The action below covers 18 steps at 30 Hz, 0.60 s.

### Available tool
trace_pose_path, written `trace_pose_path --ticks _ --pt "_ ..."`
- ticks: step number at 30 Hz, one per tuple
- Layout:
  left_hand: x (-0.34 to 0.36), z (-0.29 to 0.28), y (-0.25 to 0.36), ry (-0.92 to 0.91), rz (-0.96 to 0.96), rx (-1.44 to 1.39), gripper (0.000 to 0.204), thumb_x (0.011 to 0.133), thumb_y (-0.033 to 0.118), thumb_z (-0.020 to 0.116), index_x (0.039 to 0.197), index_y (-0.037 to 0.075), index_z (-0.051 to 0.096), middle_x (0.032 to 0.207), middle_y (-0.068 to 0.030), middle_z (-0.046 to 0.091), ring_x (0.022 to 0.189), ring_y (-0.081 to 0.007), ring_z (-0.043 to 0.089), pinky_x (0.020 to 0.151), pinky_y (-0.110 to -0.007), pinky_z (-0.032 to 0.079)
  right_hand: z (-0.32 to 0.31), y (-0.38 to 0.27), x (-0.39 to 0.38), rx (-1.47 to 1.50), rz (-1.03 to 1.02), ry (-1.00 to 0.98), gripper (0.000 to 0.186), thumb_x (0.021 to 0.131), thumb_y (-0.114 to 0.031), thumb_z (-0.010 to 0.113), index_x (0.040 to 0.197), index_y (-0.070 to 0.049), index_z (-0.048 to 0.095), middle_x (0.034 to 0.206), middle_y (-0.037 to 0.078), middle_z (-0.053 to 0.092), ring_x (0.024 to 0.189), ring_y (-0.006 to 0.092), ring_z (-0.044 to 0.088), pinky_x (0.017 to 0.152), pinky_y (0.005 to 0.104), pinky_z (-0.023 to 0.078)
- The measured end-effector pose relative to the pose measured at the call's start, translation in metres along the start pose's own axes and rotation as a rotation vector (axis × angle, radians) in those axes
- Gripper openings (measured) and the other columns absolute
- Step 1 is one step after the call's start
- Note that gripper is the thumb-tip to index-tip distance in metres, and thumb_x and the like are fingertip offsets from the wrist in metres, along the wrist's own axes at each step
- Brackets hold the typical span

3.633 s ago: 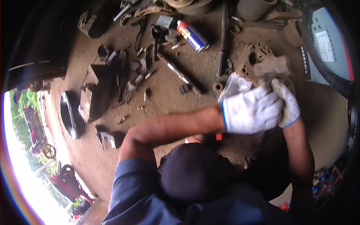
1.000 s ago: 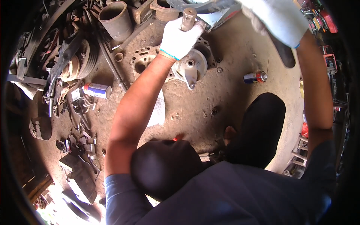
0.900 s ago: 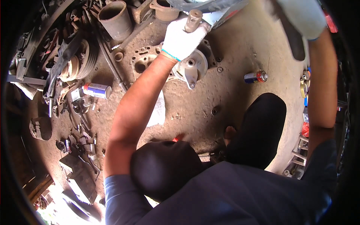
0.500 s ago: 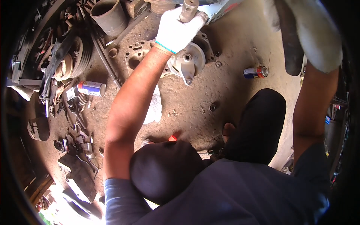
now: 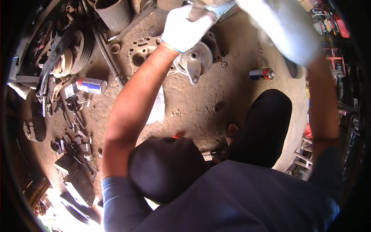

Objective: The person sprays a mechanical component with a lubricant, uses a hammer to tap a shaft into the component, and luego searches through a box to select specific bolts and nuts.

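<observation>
At twelve o'clock the left hand (image 5: 187, 29) has its grip around a blurred, dull-brown metal piece (image 5: 196, 14), the right hand (image 5: 288, 33) clasps a dark handle (image 5: 294, 70) toward two, over dusty floor (image 5: 201, 102) with metal parts (image 5: 80, 52) at ten.

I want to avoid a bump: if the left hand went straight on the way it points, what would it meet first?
Probably the pale blue panel by the picture's top edge, just beyond the left hand, though depth is unclear.
</observation>
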State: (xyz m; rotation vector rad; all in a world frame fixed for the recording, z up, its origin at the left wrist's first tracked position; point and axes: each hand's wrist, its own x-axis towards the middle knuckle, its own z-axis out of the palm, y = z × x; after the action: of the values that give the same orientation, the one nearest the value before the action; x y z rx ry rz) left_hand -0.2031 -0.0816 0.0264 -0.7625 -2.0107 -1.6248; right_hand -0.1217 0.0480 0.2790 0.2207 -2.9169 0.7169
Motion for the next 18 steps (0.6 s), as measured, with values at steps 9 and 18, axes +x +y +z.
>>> trace_pose_path --ticks 9,18 --pt "-0.003 -0.039 0.015 0.133 -0.356 -0.270 0.032 0.096 0.027 0.073 0.077 0.001 0.068 0.057 -0.0045 0.063 0.046 -0.0116 0.060 0.043 -0.027 0.048 0.024 0.033 -0.021 0.324 0.199 0.050 0.026 0.099 -0.027 0.065 0.092 -0.002 0.068 0.069 0.003 0.065 0.057 0.0104 0.062 0.052 0.0259 0.048" --pt "0.005 0.003 -0.015 0.078 -0.208 -0.151 0.026 0.092 0.025 0.076 0.081 0.002 0.072 0.060 -0.0016 0.064 0.057 -0.0083 0.059 0.056 -0.029 0.049 0.043 0.028 -0.035 -0.001 0.029 0.166 0.032 0.099 -0.022 0.064 0.073 -0.003 0.066 0.060 0.004 0.063 0.051 0.0105 0.061 0.049 0.0263 0.048"
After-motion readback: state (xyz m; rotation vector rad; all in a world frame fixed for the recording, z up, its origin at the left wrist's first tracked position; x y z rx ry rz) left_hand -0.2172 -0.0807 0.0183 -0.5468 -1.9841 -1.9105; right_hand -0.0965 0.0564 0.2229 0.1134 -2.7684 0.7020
